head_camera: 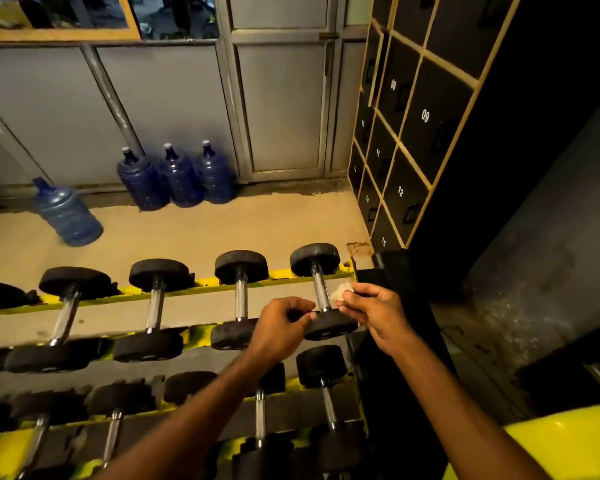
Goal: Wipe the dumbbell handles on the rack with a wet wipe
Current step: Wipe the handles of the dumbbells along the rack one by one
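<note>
A yellow rack (201, 282) carries two tiers of black dumbbells with chrome handles. The rightmost dumbbell on the upper tier (320, 289) lies between my hands. My right hand (374, 311) pinches a crumpled white wet wipe (342, 292) just right of that chrome handle, close to it or touching it. My left hand (281, 327) hovers left of the same dumbbell's near head, fingers curled, thumb and fingertips near the handle's lower end; whether it pinches anything is unclear. Other upper-tier dumbbells (240, 299) lie to the left.
Black numbered lockers (406, 133) stand at the right behind the rack. Several blue water jugs (177, 178) sit on the floor by the grey wall panels, one (66, 216) apart on the left. A yellow rounded object (548, 448) fills the lower right corner.
</note>
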The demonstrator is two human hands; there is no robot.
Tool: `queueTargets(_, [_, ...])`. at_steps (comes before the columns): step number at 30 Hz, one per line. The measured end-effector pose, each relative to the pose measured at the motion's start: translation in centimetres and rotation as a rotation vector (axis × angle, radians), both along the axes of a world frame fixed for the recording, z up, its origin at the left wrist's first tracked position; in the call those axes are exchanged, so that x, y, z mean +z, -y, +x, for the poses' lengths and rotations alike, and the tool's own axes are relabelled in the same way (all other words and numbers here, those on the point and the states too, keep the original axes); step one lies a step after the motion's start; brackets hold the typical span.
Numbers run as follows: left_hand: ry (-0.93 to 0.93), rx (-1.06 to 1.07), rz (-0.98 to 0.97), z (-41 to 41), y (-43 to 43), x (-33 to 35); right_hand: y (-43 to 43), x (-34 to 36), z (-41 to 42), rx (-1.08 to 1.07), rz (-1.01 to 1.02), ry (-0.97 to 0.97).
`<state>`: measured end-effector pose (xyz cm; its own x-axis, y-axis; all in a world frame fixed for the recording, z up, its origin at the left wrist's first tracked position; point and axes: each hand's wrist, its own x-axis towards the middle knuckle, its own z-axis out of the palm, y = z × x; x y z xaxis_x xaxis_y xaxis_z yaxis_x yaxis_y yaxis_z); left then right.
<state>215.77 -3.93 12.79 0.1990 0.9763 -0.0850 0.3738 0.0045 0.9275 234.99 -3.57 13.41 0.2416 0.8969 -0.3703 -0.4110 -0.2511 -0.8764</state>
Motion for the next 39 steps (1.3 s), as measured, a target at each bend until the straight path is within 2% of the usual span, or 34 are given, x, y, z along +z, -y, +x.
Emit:
queueTargets(7, [-0.161, 0.126, -0.051, 3.9, -3.4, -4.7, -6.6, -4.0, 4.8, 0.122, -0.127, 0.122])
queueTargets(13, [-0.368, 0.192, 0.004, 6.9, -5.9, -8.6, -12.2, -7.4, 6.2, 0.488, -0.087, 0.519])
queueTargets(16, [-0.392, 0.2, 0.006, 7.7, -6.1, -10.1, -13.9, -9.8, 6.3, 0.647, -0.074, 0.713])
queueTargets(20, [-0.424, 0.182, 0.032, 7.6, -6.0, -12.1, -14.6, -12.7, 6.4, 0.822, -0.109, 0.86])
queueTargets(22, [-0.447, 0.158, 0.074, 7.3, -6.2, -12.7, -15.0, -13.2, 6.3, 0.877, -0.06, 0.932])
queueTargets(25, [-0.447, 0.172, 0.096, 7.2, -6.6, -13.3, -16.4, -13.4, 6.0, 0.983, 0.141, 1.093])
queueTargets(29, [-0.394, 0.202, 0.096, 7.4, -6.2, -14.0, -17.6, -12.3, 4.6, 1.233, 0.386, 1.374])
queueTargets(36, [-0.415, 0.232, 0.138, 6.9, -5.6, -15.2, -19.7, -11.4, -1.3, 1.617, 0.41, 1.756])
queueTargets(39, [-0.426, 0.242, 0.143, 7.4, -5.3, -15.3, -19.7, -11.3, -2.9, 1.813, 0.307, 1.853])
